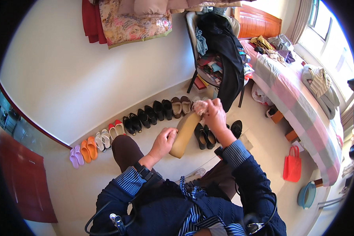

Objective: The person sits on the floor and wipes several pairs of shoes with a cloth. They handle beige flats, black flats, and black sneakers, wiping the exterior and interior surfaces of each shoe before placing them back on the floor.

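Observation:
In front of me, above the floor, a tan shoe [185,136] is tilted with what looks like its sole side towards me. My left hand [161,142] grips its left edge between thumb and fingers. At the upper end my right hand [215,115] holds a crumpled pinkish-white cloth [200,107] against or just by the shoe. Whether the cloth touches the shoe, I cannot tell. Below my right hand stands a pair of black shoes [205,137] on the floor, and a further black shoe [236,129] is to the right of my wrist.
Along the wall runs a row of shoes: purple clogs [76,156], orange clogs [89,149], red-toed flats [116,129], several black pairs [147,115], brown lined shoes [181,106]. A chair [191,35] heaped with clothes, a bed [301,97], a red bag [292,165] and a blue basin [306,195] stand beyond.

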The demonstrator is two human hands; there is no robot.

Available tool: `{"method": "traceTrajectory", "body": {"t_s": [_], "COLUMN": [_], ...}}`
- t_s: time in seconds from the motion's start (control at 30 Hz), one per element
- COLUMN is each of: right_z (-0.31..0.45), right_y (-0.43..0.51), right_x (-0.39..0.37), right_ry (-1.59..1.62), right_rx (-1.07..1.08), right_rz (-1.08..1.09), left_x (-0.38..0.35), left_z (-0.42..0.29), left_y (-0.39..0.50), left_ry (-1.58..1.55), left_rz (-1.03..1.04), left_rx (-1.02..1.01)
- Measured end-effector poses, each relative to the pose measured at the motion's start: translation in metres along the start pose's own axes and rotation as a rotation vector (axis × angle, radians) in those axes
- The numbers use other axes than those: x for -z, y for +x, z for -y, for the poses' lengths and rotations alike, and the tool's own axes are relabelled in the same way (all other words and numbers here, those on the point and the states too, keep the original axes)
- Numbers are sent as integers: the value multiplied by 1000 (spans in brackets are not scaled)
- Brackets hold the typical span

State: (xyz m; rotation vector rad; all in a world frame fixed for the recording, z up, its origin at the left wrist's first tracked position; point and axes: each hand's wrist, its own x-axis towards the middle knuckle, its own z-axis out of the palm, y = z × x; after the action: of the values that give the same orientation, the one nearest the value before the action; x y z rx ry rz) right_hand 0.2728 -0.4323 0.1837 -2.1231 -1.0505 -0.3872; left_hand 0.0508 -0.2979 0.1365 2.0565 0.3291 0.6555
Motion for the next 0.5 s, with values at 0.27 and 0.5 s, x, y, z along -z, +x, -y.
{"method": "traceTrajectory", "body": {"t_s": [0.27,0.5], "right_z": [72,44], "right_y": [-75,-27], "right_x": [-13,-24], "right_ry": [242,32], "right_rx": [301,113], "right_rz": [187,-14], "left_x": [4,47], "left_z": [10,10], "left_y": [10,-16], "left_ry": [-118,-114], "left_rz": [-103,85], "left_rx": [121,164]}}
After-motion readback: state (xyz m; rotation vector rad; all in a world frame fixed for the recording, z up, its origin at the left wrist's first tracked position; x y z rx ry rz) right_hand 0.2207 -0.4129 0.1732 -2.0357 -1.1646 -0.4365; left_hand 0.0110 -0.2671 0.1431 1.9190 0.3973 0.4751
